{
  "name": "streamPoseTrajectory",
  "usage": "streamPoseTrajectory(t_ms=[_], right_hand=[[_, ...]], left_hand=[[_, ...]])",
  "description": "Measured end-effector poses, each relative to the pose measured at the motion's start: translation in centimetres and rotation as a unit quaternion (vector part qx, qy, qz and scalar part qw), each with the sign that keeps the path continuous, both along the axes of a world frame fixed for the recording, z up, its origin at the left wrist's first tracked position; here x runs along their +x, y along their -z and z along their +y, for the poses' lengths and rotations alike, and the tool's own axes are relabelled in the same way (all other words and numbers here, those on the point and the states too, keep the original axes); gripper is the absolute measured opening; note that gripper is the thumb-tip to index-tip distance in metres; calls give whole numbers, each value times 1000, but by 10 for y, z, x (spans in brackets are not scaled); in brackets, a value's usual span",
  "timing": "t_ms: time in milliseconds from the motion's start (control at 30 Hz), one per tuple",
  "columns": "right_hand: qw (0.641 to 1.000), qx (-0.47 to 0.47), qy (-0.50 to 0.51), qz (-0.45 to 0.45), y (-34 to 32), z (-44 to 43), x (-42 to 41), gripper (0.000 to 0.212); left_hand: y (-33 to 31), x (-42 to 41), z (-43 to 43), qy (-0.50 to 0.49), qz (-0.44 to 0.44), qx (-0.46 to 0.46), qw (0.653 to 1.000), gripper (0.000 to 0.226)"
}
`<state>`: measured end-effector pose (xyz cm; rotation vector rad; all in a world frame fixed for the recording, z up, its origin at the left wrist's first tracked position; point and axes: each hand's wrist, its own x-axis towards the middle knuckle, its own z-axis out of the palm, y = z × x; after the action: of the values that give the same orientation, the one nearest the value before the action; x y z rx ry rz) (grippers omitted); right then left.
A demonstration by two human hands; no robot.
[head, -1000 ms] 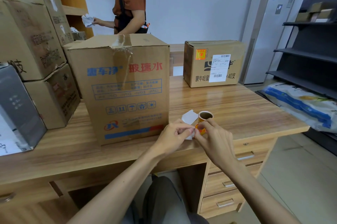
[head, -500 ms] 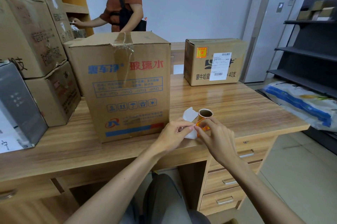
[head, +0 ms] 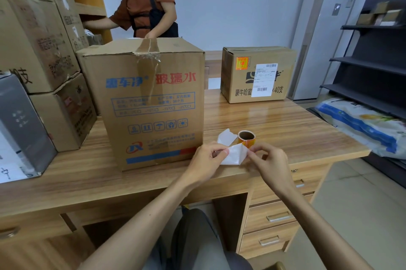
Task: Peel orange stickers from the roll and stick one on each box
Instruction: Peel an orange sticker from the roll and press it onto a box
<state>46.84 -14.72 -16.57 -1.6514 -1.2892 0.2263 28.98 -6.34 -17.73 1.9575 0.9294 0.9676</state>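
A small roll of orange stickers (head: 246, 137) stands on the wooden desk (head: 274, 129) near its front edge. Its white backing strip (head: 234, 155) trails toward me. My left hand (head: 205, 161) pinches the strip's left end. My right hand (head: 269, 163) pinches its right end just below the roll. A tall cardboard box (head: 145, 102) with blue and red print stands directly left of the roll. A smaller box (head: 257, 74) at the back right carries an orange sticker (head: 242, 63) and a white shipping label.
Stacked cardboard boxes (head: 37, 36) and a grey carton (head: 19, 124) crowd the desk's left side. A person in an orange shirt (head: 146, 3) stands behind the tall box. Dark shelving (head: 373, 63) and a blue-white bag (head: 362, 124) stand to the right.
My hands have moved slightly apart, drawing more white backing strip out between them. The person behind has shifted to the right and leaned over the shelf.
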Motion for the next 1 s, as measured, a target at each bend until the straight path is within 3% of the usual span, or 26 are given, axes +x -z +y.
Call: streamPoseTrajectory(t_ms=[200,400,600,700,833,1000], right_hand=[[989,-11,-51,135,-7,-14,25,6],[977,-25,-23,210,-22,-34,43,4],[972,25,4,235,-41,-44,50,7],[980,70,6,187,-53,-41,31,11],[991,136,14,-1,-70,-34,-13,11],[956,222,14,-192,-82,-19,-70,9]], left_hand=[[-5,-1,-4,-7,7,-14,1000,20],[-6,-1,-6,-23,-4,-7,1000,19],[-10,-2,-10,-49,9,89,995,24],[-23,-8,-15,-60,20,152,986,24],[-60,-22,-24,-86,-40,170,981,14],[-101,-49,-41,-119,-106,136,978,18]])
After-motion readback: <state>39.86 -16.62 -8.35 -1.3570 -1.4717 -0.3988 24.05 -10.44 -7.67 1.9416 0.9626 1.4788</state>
